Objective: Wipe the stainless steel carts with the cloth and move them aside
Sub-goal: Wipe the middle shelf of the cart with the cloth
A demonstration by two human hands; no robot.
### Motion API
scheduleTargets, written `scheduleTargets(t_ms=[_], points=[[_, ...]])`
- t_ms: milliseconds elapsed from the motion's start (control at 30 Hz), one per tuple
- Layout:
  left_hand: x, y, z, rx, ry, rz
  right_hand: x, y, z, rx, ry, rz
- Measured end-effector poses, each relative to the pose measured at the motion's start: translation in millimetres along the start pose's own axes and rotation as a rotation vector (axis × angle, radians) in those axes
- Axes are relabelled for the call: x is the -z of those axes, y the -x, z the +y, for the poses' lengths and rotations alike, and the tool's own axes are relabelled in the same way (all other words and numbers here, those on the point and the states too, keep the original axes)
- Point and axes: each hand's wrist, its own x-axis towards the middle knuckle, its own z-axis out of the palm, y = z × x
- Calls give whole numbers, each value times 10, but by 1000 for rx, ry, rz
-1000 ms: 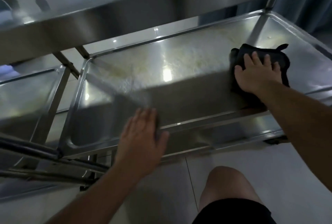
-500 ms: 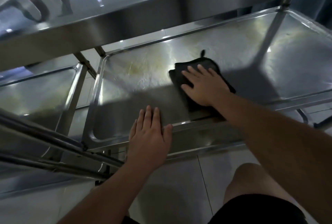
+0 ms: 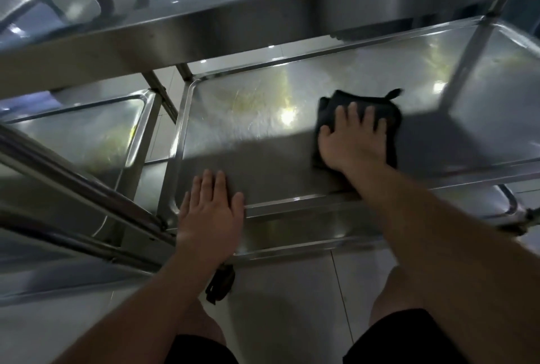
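Fills most of the view: stainless steel cart (image 3: 292,27), upper shelf overhead, lower shelf (image 3: 248,136) below with a raised rim and yellowish smears toward its back left. Stands just to the left: a second cart (image 3: 81,133), its tray similarly stained. Lies under both: pale tiled floor (image 3: 292,305), with a dark caster (image 3: 220,283) beneath the near rail. Sits on the lower shelf right of centre: black cloth (image 3: 359,109), pinned flat under the right hand (image 3: 350,138), fingers spread and straight, nothing gripped. Rests on the near rim: left hand (image 3: 211,211), flat and open, bracing. Likely risks: cart rolling off on its wheels under the wiping push, should the brace slip; smears at the back left missed; head knocking the upper shelf. No brand, label or writing legible anywhere.
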Motion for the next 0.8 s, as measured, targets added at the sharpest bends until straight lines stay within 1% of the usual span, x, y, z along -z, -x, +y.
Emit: scheduleTargets(t_ms=[33,100,167,233,300,367,400,467,533,600,633,700,733,800], points=[[-19,2,15,2,12,25,-75,84,-264,57,-2,0],[-32,10,25,5,20,62,-205,237,-743,239,-5,-16],[-39,15,10,4,7,75,-270,340,-1024,432,17,-48],[-48,20,13,-7,3,84,-258,340,-1038,537,40,-78],[-61,44,18,-14,7,101,-212,300,-853,587,52,-86],[-77,53,12,-18,7,115,-145,185,-525,561,75,-65],[-84,57,6,-22,5,116,-96,106,-311,508,82,-40],[-93,58,2,-29,-1,120,19,-47,167,331,67,25],[-89,64,24,-27,5,127,113,-93,560,77,23,22],[-82,78,46,-19,6,149,117,-90,646,-117,-17,-9],[-82,85,54,-17,3,158,88,-65,565,-162,-27,-6],[-80,83,50,-17,3,157,4,52,243,-157,-45,21],[-79,77,50,-15,8,152,-53,135,48,-106,-45,39],[-86,69,53,-10,9,152,-194,317,-368,61,-30,53]])
